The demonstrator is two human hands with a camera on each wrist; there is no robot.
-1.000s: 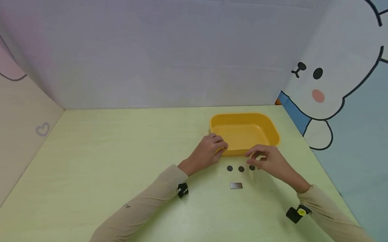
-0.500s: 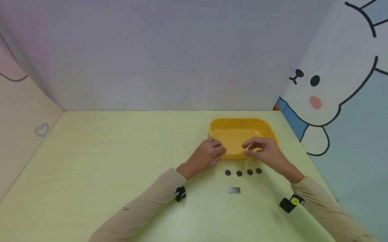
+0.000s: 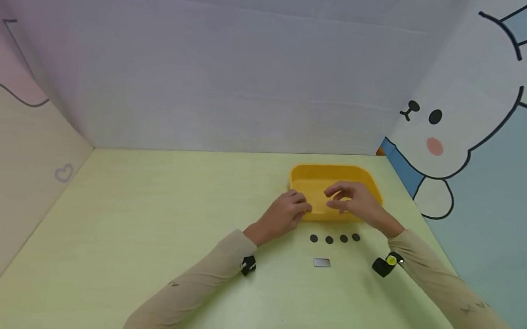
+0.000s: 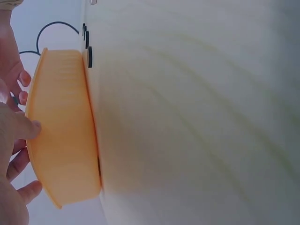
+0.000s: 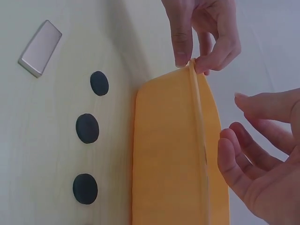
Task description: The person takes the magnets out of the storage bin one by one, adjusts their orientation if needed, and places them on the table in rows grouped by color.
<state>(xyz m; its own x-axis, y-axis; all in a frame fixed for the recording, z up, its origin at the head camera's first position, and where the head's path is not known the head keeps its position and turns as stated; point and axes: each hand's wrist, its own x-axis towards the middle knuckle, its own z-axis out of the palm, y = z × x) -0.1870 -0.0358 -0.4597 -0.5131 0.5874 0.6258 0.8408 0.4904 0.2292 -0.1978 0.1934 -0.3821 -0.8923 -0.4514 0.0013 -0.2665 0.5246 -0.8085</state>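
Note:
In the head view my left hand [image 3: 282, 213] grips the near left part of the rim of a yellow plastic tray [image 3: 331, 217]. The left wrist view has its thumb on the outside of the tray wall [image 4: 65, 131] and fingers over the rim. My right hand [image 3: 353, 201] hovers over the tray's near right side, fingers loosely bent. In the right wrist view its thumb and fingertips stand apart, and I see nothing between them. Several small black discs [image 3: 329, 240] lie in a row on the table in front of the tray. Closer to me lies a small silver rectangular block [image 3: 322, 263].
The pale green table [image 3: 179, 200] extends left of the tray. A plain wall [image 3: 231, 86] stands behind it, and a wall with a cartoon animal [image 3: 447, 137] is on the right. Each wrist wears a black strap [image 3: 248, 265].
My right hand has moved up from the rightmost disc to above the tray, so the whole row of discs now shows. My left hand stays on the rim. The head view has shifted slightly.

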